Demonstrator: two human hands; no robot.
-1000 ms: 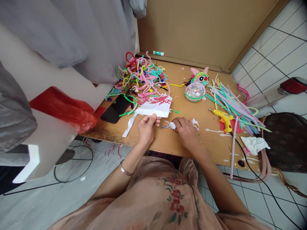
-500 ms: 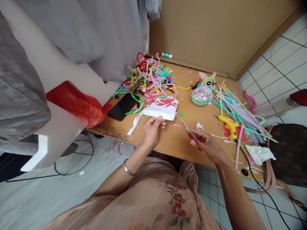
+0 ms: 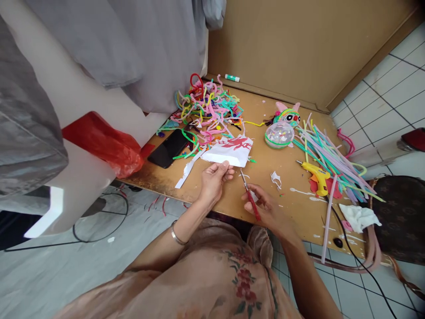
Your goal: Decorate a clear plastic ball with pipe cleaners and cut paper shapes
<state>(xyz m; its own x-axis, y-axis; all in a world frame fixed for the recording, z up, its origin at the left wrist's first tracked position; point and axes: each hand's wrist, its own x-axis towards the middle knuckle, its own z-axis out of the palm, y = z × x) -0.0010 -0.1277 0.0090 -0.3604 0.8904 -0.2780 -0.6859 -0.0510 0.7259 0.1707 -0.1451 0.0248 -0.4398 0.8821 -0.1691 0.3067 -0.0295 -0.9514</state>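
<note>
At the near side of the brown table (image 3: 288, 159): left hand (image 3: 214, 179), thumb uppermost and fingers bent beneath, pinching the near edge of one sheet of white paper (image 3: 226, 154) with red markings. Right hand (image 3: 265, 204), fingers curled about the red handles of one pair of scissors (image 3: 249, 196); blades apparently together, tips just beside the paper's near edge, contact not determinable. Seating of fingers in the handle loops: unclear. Left of the paper, one narrow white strip (image 3: 189, 169), whether joined to it uncertain; farther left, one black phone (image 3: 168, 148). Behind, one tangled heap of coloured pipe cleaners (image 3: 212, 102). To the right, one curled scrap (image 3: 275, 178); one yellow glue gun (image 3: 316, 177).
</note>
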